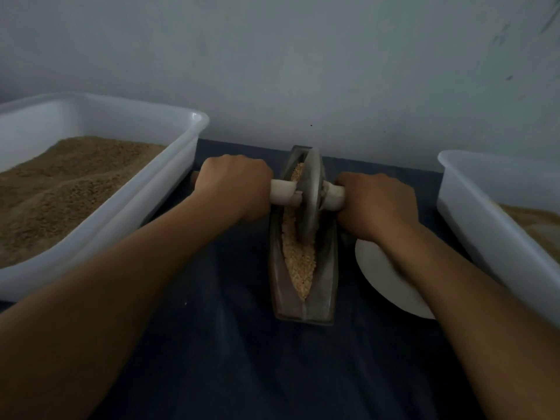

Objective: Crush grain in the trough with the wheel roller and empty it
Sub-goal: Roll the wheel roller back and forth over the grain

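A narrow grey metal trough (328, 277) lies lengthwise on the dark table in the centre. Pale crushed grain (300, 268) fills its groove. A grey wheel roller (310, 195) stands upright in the far half of the trough, on a white axle handle (283, 192) that sticks out to both sides. My left hand (233, 189) grips the left end of the handle. My right hand (378, 204) grips the right end. Both fists hide most of the handle.
A large white tub (169, 183) of brown grain stands at the left. Another white tub (472, 201) with paler contents stands at the right edge. A white plate (381, 277) lies under my right forearm beside the trough. A pale wall rises just behind.
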